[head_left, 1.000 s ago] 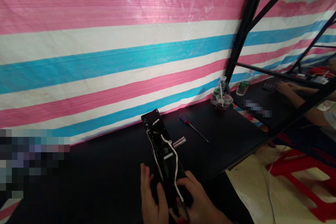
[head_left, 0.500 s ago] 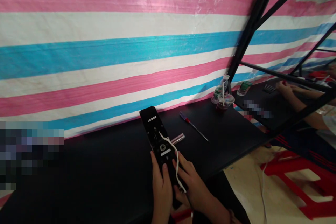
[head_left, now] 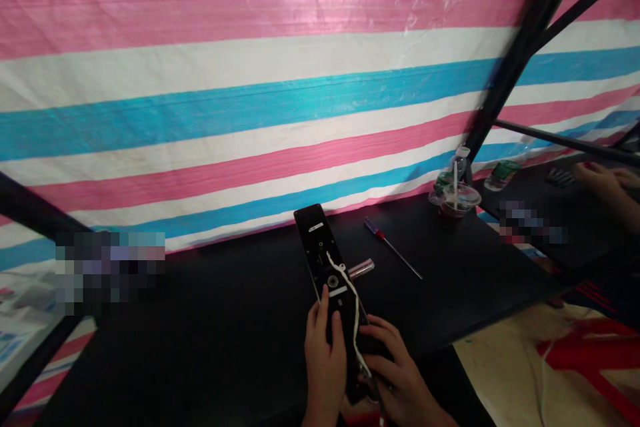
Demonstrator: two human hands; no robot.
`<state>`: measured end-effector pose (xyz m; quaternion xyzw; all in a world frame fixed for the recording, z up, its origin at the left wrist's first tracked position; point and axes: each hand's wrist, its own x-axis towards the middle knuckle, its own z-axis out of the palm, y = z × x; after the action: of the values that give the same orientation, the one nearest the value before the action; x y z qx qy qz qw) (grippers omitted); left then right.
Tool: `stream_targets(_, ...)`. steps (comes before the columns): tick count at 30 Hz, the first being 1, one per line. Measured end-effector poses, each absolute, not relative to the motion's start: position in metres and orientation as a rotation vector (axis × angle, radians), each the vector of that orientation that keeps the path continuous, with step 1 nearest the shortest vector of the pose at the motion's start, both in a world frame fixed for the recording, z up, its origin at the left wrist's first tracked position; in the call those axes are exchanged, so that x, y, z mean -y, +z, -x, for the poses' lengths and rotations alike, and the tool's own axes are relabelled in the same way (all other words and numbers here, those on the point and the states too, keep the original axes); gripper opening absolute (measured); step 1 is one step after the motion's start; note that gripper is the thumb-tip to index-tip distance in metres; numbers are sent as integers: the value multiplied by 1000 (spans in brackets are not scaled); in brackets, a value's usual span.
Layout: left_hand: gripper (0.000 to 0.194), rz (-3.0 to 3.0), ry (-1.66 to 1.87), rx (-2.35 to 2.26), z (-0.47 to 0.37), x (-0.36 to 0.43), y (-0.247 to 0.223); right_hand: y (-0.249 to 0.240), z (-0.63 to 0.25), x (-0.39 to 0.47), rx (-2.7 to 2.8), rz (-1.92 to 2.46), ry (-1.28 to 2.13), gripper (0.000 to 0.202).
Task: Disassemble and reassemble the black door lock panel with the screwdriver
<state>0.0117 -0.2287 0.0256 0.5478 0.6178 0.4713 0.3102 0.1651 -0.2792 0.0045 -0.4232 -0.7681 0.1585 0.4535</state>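
Observation:
A long black panel (head_left: 316, 240) with white labels, a ring-shaped part and small screw points leans away from me over the black table. Along its face runs a white cord (head_left: 356, 307), down to the lower end near my right hand. My left hand (head_left: 325, 353) grips the panel's left edge, with fingers lying on its face. On the lower right edge, my right hand (head_left: 395, 363) holds the panel with fingers bent. Below it a thin dark piece hangs down, too dim to name. A screwdriver (head_left: 393, 247) and a small clear pink-tinted packet (head_left: 362, 269) lie beyond the panel.
On the black table (head_left: 200, 320), a lidded cup with a straw (head_left: 459, 200) and a plastic bottle (head_left: 461, 159) stand at the right, by a black metal post (head_left: 515, 73). Another person's hands (head_left: 600, 180) are at the adjoining table. A red stool (head_left: 590, 347) stands on the floor.
The view has swung left, so everything sits farther right. My right hand's fingers have spread a little along the panel's edge. Both hands still hold the panel.

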Motion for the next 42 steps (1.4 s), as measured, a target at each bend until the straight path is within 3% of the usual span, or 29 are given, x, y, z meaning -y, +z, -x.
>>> stream_targets(7,48,-1473,1226,-1622,-12,229,27,-2,-147,280,1740,1085,377,21)
stream_targets(10,49,-1589,1235,-1630,14,218,32,16,-164,278,1870,1124,556,37)
stream_targets(13,42,-1726,1234,-1936,67,192,36,43,-195,264,2039,1180,827,60)
stream_targets(17,44,-1926,872,-2314,140,157,32,61,-235,213,2159,1252,809,41)
stream_targets(21,46,-1947,694,-2397,168,143,20,50,-257,141,2066,1637,372,26)
stream_targets(24,44,-1996,681,-2357,167,142,16,39,-259,107,1947,1884,142,33)
stream_targets(30,41,-2044,724,-2330,162,136,18,38,-247,105,1845,1799,56,35)
stream_targets(34,39,-2026,820,-2291,152,136,27,45,-246,90,1764,2077,-71,48)
stream_targets(37,38,-1836,1012,-2192,125,150,42,50,-247,69,1836,2284,144,44)
stream_targets(42,36,-1340,1250,-1685,58,197,73,65,-245,53,1995,2165,433,25)
